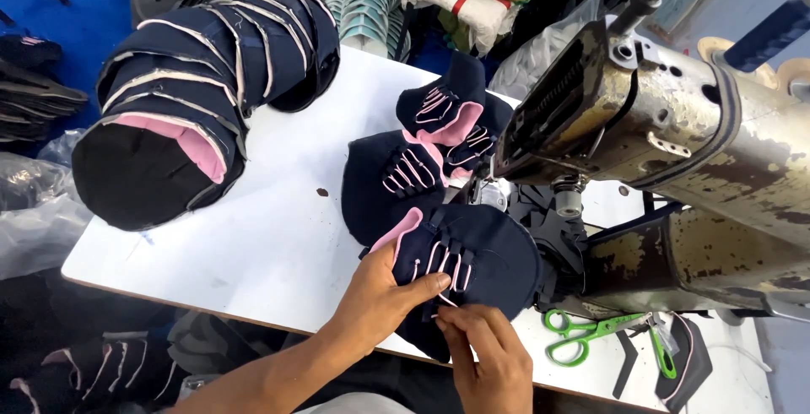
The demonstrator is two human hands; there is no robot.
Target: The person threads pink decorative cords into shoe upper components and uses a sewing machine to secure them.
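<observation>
White flat tabletop (278,237) across frame centre, carrying: curved stack of navy caps with pink lining (194,85) upper left; loose navy cap pieces (422,169) centre; worn beige sewing machine (666,144) right; green-handled scissors (591,334) lower right.

Your left hand (380,296) presses flat on the navy cap piece (472,262) with pink trim, while your right hand (489,359) pinches its near edge. It lies by the sewing machine (666,152). Green scissors (591,334) rest on the white table (270,245), with stacked caps (194,93) far left.
</observation>
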